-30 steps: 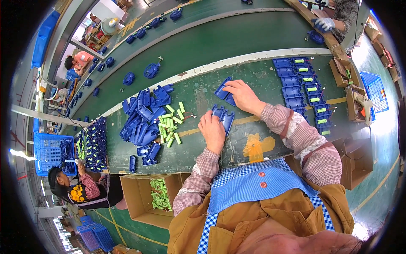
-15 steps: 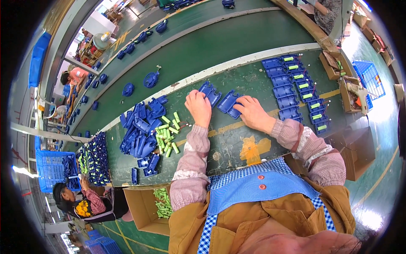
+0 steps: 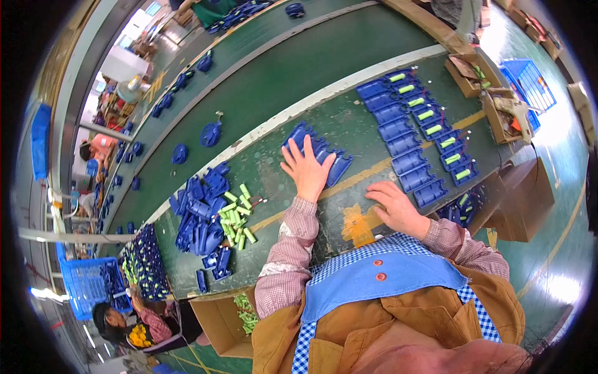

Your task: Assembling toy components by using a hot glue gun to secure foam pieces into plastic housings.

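My left hand (image 3: 306, 171) lies with fingers spread over a short row of blue plastic shells (image 3: 339, 169) near the middle of the green table; it covers part of them. Below and to the right, my right hand (image 3: 398, 210) is held with fingers outstretched and nothing in them, close to the orange tape patch (image 3: 357, 225). To the left lies a loose heap of blue shells (image 3: 200, 209), and beside it a small pile of green cylindrical cells (image 3: 233, 218). At right stand two columns of shells: bare ones (image 3: 398, 146) and ones holding green cells (image 3: 433, 129).
Open cardboard boxes stand at the far right corner (image 3: 470, 71), below the right edge (image 3: 520, 199) and at the near left (image 3: 218, 327). A glue gun (image 3: 514, 112) rests at the right. Beyond a white rail runs a green conveyor with blue parts (image 3: 210, 134). A co-worker (image 3: 149, 318) sits at lower left.
Both hands have let go of the shells they were gripping. My left hand has spread flat over them, and my right has drawn back toward the near edge. The whole view has shifted.
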Demonstrator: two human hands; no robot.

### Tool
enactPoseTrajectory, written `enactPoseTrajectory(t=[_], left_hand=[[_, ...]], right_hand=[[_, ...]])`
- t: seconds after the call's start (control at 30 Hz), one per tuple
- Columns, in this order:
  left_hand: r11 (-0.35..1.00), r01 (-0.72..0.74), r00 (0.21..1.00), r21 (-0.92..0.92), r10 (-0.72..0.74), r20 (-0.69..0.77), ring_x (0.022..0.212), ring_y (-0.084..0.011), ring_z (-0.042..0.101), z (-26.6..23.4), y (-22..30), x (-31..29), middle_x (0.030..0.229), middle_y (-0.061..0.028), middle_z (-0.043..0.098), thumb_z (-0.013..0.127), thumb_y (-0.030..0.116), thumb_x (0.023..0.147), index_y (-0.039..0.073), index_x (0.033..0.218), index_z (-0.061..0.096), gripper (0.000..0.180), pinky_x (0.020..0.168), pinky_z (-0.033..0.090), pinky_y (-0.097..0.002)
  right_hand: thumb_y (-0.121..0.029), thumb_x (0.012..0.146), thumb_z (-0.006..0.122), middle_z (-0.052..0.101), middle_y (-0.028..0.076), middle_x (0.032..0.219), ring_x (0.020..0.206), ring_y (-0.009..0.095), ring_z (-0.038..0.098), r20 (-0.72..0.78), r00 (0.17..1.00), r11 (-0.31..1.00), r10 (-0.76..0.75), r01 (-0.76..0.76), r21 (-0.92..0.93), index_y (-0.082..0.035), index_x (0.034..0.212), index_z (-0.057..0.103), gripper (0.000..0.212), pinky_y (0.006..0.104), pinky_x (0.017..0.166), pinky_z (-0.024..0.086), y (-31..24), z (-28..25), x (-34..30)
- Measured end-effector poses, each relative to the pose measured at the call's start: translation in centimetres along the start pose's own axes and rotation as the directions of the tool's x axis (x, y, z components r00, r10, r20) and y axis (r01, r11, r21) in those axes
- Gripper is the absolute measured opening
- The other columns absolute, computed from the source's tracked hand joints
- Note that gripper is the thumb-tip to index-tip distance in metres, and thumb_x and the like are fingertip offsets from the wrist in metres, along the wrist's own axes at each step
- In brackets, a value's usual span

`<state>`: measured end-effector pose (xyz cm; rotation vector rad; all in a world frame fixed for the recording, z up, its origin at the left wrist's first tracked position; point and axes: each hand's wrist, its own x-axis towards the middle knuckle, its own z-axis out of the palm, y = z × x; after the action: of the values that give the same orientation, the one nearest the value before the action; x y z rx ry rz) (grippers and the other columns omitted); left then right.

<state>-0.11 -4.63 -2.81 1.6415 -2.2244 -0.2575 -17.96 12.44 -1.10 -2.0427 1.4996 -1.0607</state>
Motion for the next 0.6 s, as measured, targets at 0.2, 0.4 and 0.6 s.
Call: enactPoseTrajectory(t=[0.2, 0.4, 0.6], left_hand=[[0.992, -0.127, 0.991, -0.011, 0.127, -0.047, 0.136, -0.0492, 0.014, 1.8, -1.0, 0.0, 0.146, -0.0259, 0.025, 0.071, 0.047, 0.075, 0.011, 0.138, 0.040, 0.078, 0.109, 0.017, -0.0572], [0.936, -0.344, 0.939, -0.076, 0.344, -0.012, 0.135, -0.0475, 0.016, 3.5, 0.9, 4.4, 0.144, -0.0241, 0.028, 0.072, 0.046, 0.074, 0.009, 0.133, 0.045, 0.075, 0.110, 0.018, -0.0546], [0.863, -0.500, 0.866, -0.076, 0.499, -0.027, 0.133, -0.0468, 0.021, 5.9, 3.4, 9.1, 0.141, -0.0233, 0.033, 0.073, 0.048, 0.070, 0.009, 0.128, 0.051, 0.074, 0.108, 0.021, -0.0549]], right_hand=[[-0.002, 0.074, 0.061, 0.055, 0.014, 0.113, 0.111, 0.033, 0.051, -0.005, 0.998, 0.998, -0.058, 0.059, 0.010, -0.001, 0.106, 0.057, 0.033, 0.0400, 0.096, 0.042, -0.1, 1.1, -1.5], [-0.004, 0.073, 0.064, 0.049, 0.015, 0.130, 0.126, 0.032, 0.043, 0.006, 0.998, 0.991, -0.065, 0.066, -0.121, -0.002, 0.113, 0.056, 0.041, 0.0406, 0.104, 0.038, 2.3, 1.5, -2.3], [-0.006, 0.070, 0.068, 0.047, 0.015, 0.132, 0.127, 0.032, 0.041, -0.061, 0.998, 0.984, 0.014, -0.025, -0.175, -0.002, 0.116, 0.054, 0.048, 0.0418, 0.104, 0.038, 3.7, 0.3, -0.9]])
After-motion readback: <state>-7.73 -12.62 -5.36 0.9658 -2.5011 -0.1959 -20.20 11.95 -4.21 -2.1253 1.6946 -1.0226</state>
